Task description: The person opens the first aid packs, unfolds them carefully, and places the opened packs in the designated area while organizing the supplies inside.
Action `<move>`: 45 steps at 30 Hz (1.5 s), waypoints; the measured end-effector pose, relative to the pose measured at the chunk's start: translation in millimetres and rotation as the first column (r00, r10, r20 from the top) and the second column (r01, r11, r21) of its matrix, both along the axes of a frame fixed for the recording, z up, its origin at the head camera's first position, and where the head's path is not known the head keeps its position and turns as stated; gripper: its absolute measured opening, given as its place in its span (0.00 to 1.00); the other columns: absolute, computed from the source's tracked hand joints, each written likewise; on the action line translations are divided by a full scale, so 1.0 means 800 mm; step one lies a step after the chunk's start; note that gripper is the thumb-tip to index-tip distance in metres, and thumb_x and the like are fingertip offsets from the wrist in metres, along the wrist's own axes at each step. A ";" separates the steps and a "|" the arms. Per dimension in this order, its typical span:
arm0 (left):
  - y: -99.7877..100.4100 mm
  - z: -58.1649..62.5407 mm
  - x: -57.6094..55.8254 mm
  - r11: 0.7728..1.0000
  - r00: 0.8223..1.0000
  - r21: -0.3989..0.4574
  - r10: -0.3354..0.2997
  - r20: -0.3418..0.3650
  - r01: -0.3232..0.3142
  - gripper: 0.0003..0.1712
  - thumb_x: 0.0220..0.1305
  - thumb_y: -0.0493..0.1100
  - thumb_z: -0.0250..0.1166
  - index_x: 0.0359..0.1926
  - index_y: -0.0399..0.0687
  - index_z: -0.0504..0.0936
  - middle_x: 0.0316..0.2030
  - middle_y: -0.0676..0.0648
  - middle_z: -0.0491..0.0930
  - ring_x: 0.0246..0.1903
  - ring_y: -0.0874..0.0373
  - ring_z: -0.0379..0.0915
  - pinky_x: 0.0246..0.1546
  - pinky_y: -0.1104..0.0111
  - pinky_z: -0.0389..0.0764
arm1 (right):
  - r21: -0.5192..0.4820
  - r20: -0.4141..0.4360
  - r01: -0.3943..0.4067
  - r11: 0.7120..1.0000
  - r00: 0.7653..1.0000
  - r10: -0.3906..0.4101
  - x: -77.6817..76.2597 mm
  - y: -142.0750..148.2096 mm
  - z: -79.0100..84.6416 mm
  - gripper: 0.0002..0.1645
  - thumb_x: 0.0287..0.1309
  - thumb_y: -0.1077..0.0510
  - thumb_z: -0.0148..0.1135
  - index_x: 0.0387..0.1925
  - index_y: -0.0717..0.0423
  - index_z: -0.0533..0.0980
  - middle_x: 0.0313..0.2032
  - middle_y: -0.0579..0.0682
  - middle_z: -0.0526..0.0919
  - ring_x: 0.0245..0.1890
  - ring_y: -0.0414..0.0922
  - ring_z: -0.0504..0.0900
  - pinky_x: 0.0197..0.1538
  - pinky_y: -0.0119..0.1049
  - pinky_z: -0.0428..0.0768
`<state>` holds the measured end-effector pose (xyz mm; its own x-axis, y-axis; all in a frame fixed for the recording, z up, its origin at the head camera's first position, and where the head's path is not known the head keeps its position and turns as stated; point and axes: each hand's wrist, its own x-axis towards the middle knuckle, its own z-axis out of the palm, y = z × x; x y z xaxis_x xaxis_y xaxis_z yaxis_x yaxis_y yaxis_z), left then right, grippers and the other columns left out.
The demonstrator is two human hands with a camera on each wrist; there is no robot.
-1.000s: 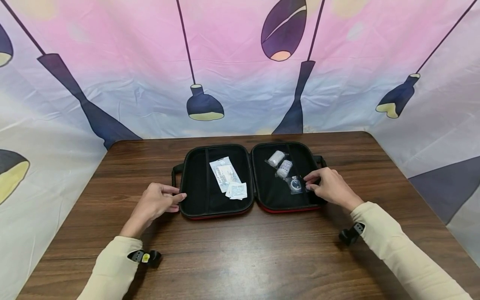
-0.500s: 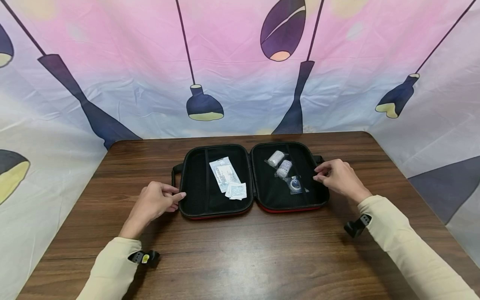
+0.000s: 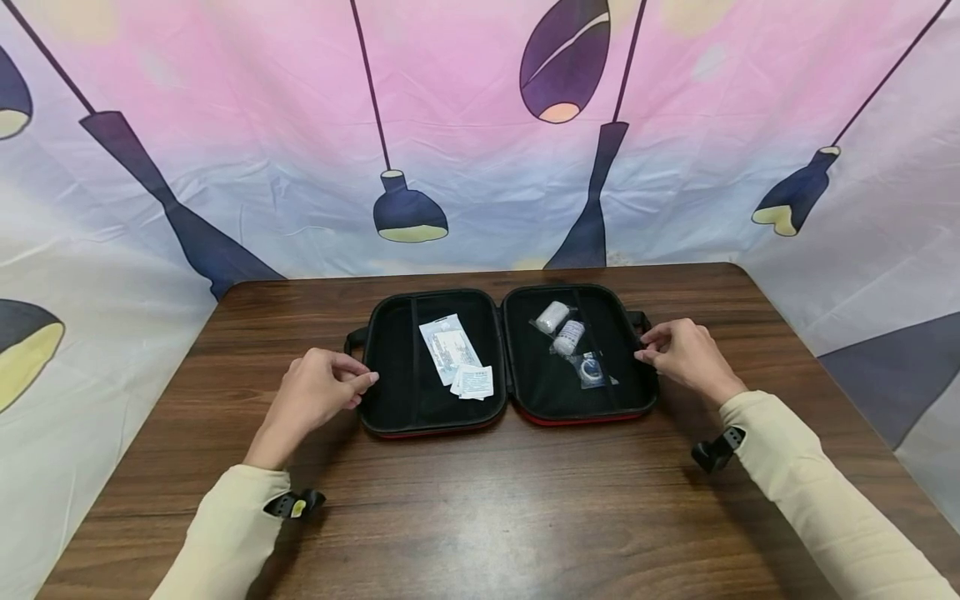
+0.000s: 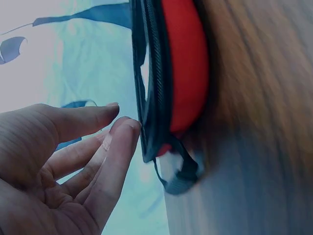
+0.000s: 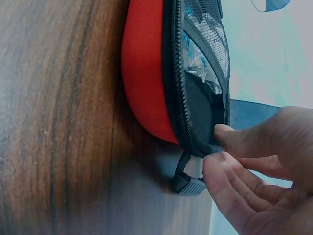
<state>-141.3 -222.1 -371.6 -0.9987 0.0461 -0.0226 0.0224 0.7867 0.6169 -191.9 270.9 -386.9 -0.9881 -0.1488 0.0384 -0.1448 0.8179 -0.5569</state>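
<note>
A zippered case (image 3: 390, 400), black inside and red outside, lies unfolded flat on the table with its hinge in the middle. White and pale-blue printed packets (image 3: 453, 350) rest in its left half. The right half holds two wrapped white rolls (image 3: 567, 337) and a small clear bag (image 3: 590, 371) with a ring-shaped thing inside. My left hand (image 3: 315, 396) is at the left rim, fingertips close beside the zipper edge, thumb and forefinger slightly apart. At the right rim, my right hand (image 3: 688, 357) pinches the edge, thumb inside and fingers outside.
The brown wooden table (image 3: 480, 517) extends in front of the case and to both sides. Carry handles (image 3: 356, 339) stick out at the outer edges. Behind the table hangs a printed cloth (image 3: 480, 125).
My right hand has moved outward from inside the right half to its outer rim. The left hand has risen slightly at the left rim. The case and its contents stay put.
</note>
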 end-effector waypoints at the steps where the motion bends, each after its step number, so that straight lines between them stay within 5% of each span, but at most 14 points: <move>1: 0.003 0.001 -0.002 1.000 1.000 0.009 -0.007 0.001 0.007 0.12 0.68 0.46 0.69 0.39 0.41 0.90 0.23 0.51 0.85 0.24 0.58 0.83 0.28 0.64 0.80 | -0.003 0.007 0.004 1.000 1.000 -0.004 0.000 0.001 -0.001 0.17 0.60 0.60 0.71 0.45 0.70 0.83 0.32 0.55 0.85 0.30 0.45 0.82 0.33 0.39 0.81; 8: 0.030 0.005 -0.024 0.988 0.995 0.148 -0.047 0.090 0.034 0.10 0.67 0.40 0.69 0.42 0.36 0.89 0.33 0.42 0.88 0.28 0.55 0.86 0.34 0.63 0.88 | -0.042 0.053 0.012 0.999 0.999 -0.010 -0.001 0.007 -0.008 0.17 0.62 0.60 0.69 0.46 0.71 0.82 0.34 0.58 0.86 0.26 0.43 0.84 0.30 0.37 0.85; 18: 0.054 -0.009 -0.060 0.929 0.973 0.367 -0.036 0.226 -0.051 0.09 0.65 0.31 0.68 0.44 0.29 0.86 0.39 0.36 0.87 0.32 0.52 0.87 0.36 0.63 0.88 | -0.042 0.103 0.024 0.999 0.994 -0.020 -0.001 0.004 -0.009 0.16 0.56 0.68 0.65 0.47 0.74 0.80 0.34 0.58 0.87 0.30 0.44 0.84 0.31 0.36 0.83; 31: 0.071 -0.027 -0.081 0.881 0.940 0.436 0.027 0.340 -0.183 0.12 0.66 0.31 0.66 0.48 0.27 0.84 0.44 0.35 0.86 0.37 0.55 0.87 0.41 0.67 0.87 | -0.036 0.100 0.023 0.999 0.995 -0.019 0.000 0.004 -0.011 0.17 0.56 0.68 0.63 0.47 0.75 0.80 0.35 0.58 0.87 0.31 0.46 0.84 0.31 0.37 0.82; 36: 0.073 -0.032 -0.089 0.850 0.909 0.455 0.066 0.411 -0.267 0.13 0.66 0.33 0.68 0.49 0.28 0.84 0.44 0.38 0.87 0.34 0.60 0.87 0.41 0.68 0.86 | -0.041 0.097 0.018 0.999 0.995 -0.014 0.000 0.004 -0.012 0.17 0.57 0.68 0.64 0.47 0.75 0.80 0.35 0.58 0.87 0.30 0.45 0.84 0.30 0.37 0.82; 45: 0.084 -0.040 -0.104 0.797 0.889 0.507 0.079 0.451 -0.328 0.16 0.61 0.34 0.73 0.48 0.29 0.84 0.43 0.40 0.86 0.32 0.61 0.87 0.40 0.69 0.86 | -0.045 0.104 0.029 0.999 0.994 -0.024 -0.001 0.005 -0.013 0.17 0.58 0.67 0.64 0.47 0.75 0.80 0.34 0.57 0.87 0.31 0.45 0.84 0.30 0.36 0.81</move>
<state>-224.5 -155.0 -403.3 -0.8956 -0.0283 -0.4440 -0.4354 0.2600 0.8619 -192.6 274.6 -397.5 -0.9907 -0.1226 -0.0583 -0.0626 0.7939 -0.6049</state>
